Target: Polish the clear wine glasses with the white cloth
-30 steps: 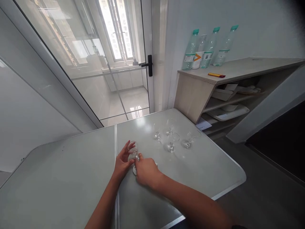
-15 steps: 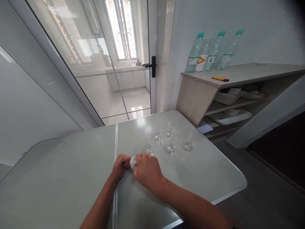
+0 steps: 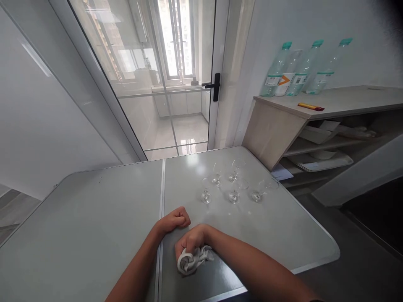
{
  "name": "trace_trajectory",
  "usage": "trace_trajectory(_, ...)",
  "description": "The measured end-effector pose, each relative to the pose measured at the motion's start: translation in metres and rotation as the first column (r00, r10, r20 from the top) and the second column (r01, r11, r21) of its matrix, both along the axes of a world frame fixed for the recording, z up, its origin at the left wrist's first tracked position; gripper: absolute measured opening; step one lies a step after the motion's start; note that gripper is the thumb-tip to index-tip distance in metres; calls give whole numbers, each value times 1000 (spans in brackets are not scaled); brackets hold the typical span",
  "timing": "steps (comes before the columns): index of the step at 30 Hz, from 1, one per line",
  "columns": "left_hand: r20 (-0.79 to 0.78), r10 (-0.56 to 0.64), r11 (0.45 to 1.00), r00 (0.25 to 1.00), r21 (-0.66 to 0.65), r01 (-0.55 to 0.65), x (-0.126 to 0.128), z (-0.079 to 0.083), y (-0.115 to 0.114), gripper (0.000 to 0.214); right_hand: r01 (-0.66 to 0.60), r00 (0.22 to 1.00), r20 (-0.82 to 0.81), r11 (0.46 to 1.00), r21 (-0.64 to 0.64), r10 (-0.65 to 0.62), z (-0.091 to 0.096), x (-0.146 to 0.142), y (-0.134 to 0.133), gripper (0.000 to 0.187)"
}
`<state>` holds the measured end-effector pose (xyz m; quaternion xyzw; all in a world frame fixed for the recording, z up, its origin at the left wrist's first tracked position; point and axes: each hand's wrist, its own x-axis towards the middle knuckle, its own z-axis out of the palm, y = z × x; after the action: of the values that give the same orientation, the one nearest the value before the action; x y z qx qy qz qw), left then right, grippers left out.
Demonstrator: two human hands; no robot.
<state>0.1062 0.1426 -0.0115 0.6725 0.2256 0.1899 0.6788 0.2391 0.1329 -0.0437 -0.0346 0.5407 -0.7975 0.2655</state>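
Observation:
My right hand [image 3: 193, 239] is closed around a crumpled white and grey cloth [image 3: 201, 256]. Part of the cloth is bunched in a loop below the fingers, low over the table's right panel. My left hand [image 3: 175, 219] makes a fist just up and left of it, beside the table seam. Whatever that fist holds, if anything, is hidden. Beyond both hands stand several clear stemmed glasses; the closest are a glass on the left [image 3: 206, 196] and one in the middle [image 3: 234, 197]. Neither hand touches the glasses.
A pale green table [image 3: 110, 226] with a metal edge lies under my arms. At the right, a wooden shelf unit [image 3: 267, 130] carries several plastic bottles [image 3: 273, 79] and a yellow-red packet [image 3: 310, 107]. A glass door [image 3: 185, 100] stands behind the table.
My right hand has moved down toward me with the cloth, more of which shows. My left fist has shifted slightly right and is apart from the cloth. The view has turned left.

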Motion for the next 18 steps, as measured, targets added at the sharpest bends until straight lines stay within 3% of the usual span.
trace_trajectory(2,-5,-2,1000,1000,5,2,0,1,0,36,-70,998,1,995,-64,71,-5,-1,3,5)
trace_trajectory(10,-35,10,1000,999,30,-9,1,1,0,38,-70,997,-29,990,-124,67,-19,-5,2,10)
trace_trajectory(18,-57,69,997,996,49,-66,3,5,-1,44,-55,998,20,992,-117,58,-15,-4,4,16)
